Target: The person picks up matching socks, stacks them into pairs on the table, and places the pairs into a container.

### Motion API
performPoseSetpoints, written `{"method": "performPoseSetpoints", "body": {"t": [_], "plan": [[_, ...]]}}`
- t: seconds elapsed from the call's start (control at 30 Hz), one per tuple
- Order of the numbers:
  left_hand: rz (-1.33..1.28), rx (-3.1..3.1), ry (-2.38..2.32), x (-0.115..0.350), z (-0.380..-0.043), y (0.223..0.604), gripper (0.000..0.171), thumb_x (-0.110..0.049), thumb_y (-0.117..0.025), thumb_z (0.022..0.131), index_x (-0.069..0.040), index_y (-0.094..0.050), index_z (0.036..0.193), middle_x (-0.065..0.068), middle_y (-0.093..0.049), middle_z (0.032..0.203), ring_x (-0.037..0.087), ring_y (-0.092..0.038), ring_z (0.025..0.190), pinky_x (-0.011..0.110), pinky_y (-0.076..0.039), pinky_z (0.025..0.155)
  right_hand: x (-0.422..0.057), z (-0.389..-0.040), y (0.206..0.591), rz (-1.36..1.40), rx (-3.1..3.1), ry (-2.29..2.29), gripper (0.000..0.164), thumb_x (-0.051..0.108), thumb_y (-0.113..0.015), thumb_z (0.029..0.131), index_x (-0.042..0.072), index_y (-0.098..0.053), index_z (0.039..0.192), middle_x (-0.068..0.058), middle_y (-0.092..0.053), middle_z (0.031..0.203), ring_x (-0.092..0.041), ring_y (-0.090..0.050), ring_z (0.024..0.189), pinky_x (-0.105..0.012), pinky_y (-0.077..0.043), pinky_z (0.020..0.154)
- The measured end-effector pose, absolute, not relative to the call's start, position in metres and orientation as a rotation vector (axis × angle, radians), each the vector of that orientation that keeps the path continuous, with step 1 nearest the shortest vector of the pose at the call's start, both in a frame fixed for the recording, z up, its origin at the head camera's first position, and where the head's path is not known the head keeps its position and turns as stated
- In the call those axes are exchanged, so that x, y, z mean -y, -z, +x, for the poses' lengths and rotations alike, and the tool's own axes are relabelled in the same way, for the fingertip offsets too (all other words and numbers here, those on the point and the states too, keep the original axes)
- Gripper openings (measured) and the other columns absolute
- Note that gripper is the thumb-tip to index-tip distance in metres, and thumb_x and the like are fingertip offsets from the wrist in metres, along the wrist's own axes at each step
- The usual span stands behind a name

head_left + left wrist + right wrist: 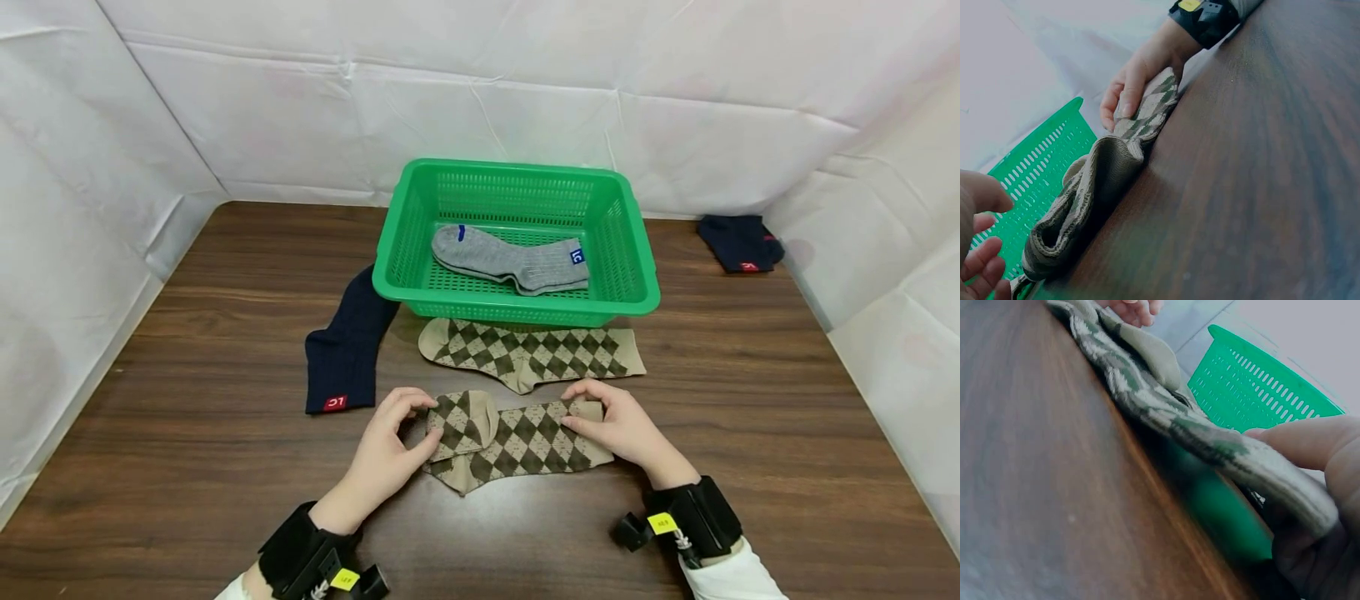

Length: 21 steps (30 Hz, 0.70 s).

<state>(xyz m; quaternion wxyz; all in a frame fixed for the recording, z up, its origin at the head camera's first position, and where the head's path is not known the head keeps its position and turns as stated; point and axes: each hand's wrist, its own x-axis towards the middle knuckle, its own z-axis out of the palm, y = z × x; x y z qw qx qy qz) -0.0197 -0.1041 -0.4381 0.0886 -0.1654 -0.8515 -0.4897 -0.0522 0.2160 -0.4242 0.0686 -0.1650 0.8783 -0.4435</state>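
A beige and olive argyle sock (536, 442) lies across the table in front of me, its toe end folded back over the left part. My right hand (618, 421) pinches the cuff end at the right, thumb on top and fingers under the edge in the right wrist view. At the folded end, my left hand (393, 442) has its thumb and fingers spread around the left edge. The left wrist view shows a gap between that hand's fingers (985, 262) and the folded sock. A second argyle sock (532, 354) lies flat just beyond.
Behind the socks stands a green plastic basket (517, 310) holding grey socks (551, 265). To its left lies a navy sock (341, 354), partly hidden by the basket. Another folded navy sock (738, 243) sits at the far right corner, beside white sheet walls (450, 108).
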Motion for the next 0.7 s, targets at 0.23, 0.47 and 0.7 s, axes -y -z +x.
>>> {"method": "performPoseSetpoints", "body": {"t": [0.23, 0.47, 0.7], "plan": [[-0.667, 2.696, 1.194, 0.1041, -0.0213, 0.4411, 0.035, -0.02, -0.083, 0.072, -0.019, -0.065, 0.103, -0.004, -0.055, 0.112, 0.013, -0.045, 0.104, 0.034, -0.043, 0.083, -0.216, -0.053, 0.426, -0.512, -2.694, 1.303, 0.022, 0.012, -0.073, 0.082, 0.014, -0.065, 0.103, -0.002, -0.067, 0.109, -0.022, -0.057, 0.11, -0.04, -0.044, 0.092], [-0.623, 2.767, 1.135, 0.1021, -0.0227, 0.4384, 0.039, -0.011, -0.079, 0.071, -0.013, -0.058, 0.103, -0.003, -0.057, 0.109, 0.017, -0.047, 0.104, 0.038, -0.042, 0.087, -0.2151, -0.0528, 0.4271, -0.505, -2.716, 1.312, 0.022, 0.012, -0.074, 0.082, 0.014, -0.066, 0.102, -0.003, -0.068, 0.108, -0.018, -0.057, 0.108, -0.037, -0.045, 0.091], [-0.465, 2.713, 1.387, 0.1037, -0.0233, 0.4356, 0.062, 0.008, -0.055, 0.079, -0.001, -0.039, 0.137, 0.006, -0.059, 0.107, 0.015, -0.05, 0.09, 0.03, -0.041, 0.076, -0.2171, -0.0536, 0.4269, -0.494, -2.733, 1.295, 0.022, 0.012, -0.074, 0.082, 0.015, -0.066, 0.102, -0.003, -0.067, 0.109, -0.02, -0.057, 0.107, -0.039, -0.045, 0.09]]}}
